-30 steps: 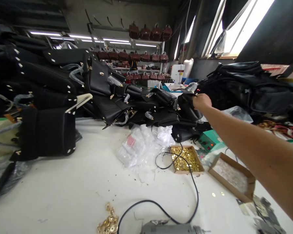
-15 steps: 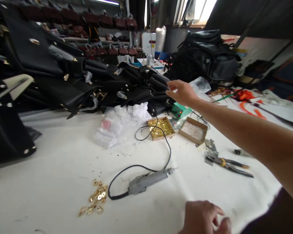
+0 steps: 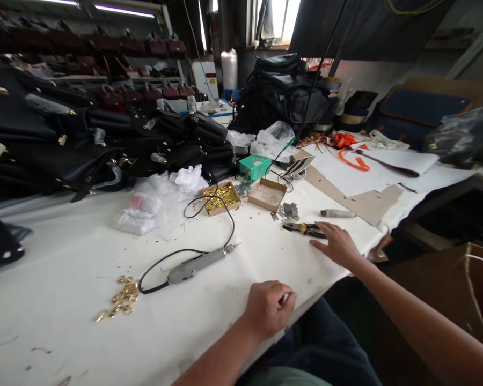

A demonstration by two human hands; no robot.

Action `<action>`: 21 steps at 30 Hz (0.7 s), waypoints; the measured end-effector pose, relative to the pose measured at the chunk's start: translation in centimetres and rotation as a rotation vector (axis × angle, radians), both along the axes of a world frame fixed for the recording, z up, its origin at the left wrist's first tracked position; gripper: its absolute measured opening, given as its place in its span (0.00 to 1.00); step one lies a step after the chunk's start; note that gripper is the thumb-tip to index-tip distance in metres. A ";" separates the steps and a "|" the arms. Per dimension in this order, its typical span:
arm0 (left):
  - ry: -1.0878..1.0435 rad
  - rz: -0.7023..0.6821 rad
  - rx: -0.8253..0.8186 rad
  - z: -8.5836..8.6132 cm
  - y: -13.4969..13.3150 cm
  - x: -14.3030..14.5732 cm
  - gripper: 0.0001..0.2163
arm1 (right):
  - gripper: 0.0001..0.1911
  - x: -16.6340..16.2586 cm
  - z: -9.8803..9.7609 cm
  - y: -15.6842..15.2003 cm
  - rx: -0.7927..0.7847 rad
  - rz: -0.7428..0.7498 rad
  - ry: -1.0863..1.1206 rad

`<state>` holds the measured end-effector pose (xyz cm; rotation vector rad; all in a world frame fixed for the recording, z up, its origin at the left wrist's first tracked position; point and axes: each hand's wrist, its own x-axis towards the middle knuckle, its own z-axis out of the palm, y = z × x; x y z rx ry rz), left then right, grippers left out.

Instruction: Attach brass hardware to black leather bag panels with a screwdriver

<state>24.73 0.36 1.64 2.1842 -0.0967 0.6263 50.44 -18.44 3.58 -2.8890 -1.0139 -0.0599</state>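
My right hand point(image 3: 338, 245) lies flat on the white table point(image 3: 64, 257), fingers stretched out, fingertips beside the pliers point(image 3: 305, 229). My left hand point(image 3: 269, 307) rests near the table's front edge with its fingers curled into a loose fist; I see nothing in it. A grey corded hand tool point(image 3: 195, 265) lies just left of and beyond my left hand. A small heap of gold metal rings point(image 3: 119, 299) sits further left.
A box of gold fittings point(image 3: 221, 197) and a box of pale parts point(image 3: 266, 193) stand mid-table beside a green device point(image 3: 254, 166). Plastic bags point(image 3: 148, 202) lie left of them. Black bags point(image 3: 84, 145) pile along the back. A brown cardboard box point(image 3: 459, 284) stands at the right.
My right hand has pulled back from the black bags and come down flat on the table by the pliers. My left hand has come further into view. The view has swung right and down.
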 end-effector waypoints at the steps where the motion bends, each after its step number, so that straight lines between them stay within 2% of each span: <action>1: -0.009 0.024 0.046 -0.1 -0.2 0.0 0.06 | 0.37 0.5 -0.1 0.1 0.001 0.024 -0.014; 5: -0.060 0.103 0.233 -0.3 -1.0 0.1 0.04 | 0.32 2.1 -0.4 0.6 0.003 0.116 -0.059; 8: -0.083 0.140 0.362 -0.3 -1.4 0.1 0.02 | 0.28 2.3 -1.0 0.0 0.081 0.145 -0.065; 13: -0.031 0.156 0.525 -0.1 -2.0 0.3 0.03 | 0.27 2.9 -1.0 -3.1 0.272 0.034 -0.091; 16: 0.019 0.161 0.581 -0.1 -2.4 0.5 0.05 | 0.29 5.1 -0.4 -5.2 0.302 -0.012 -0.152; 18: 0.038 0.174 0.607 -0.1 -2.7 0.5 0.05 | 0.28 7.2 -0.4 -6.5 0.302 0.030 -0.183; 21: 0.067 0.217 0.647 -0.2 -3.4 0.4 0.06 | 0.27 10.3 -1.5 -7.8 0.365 0.129 -0.156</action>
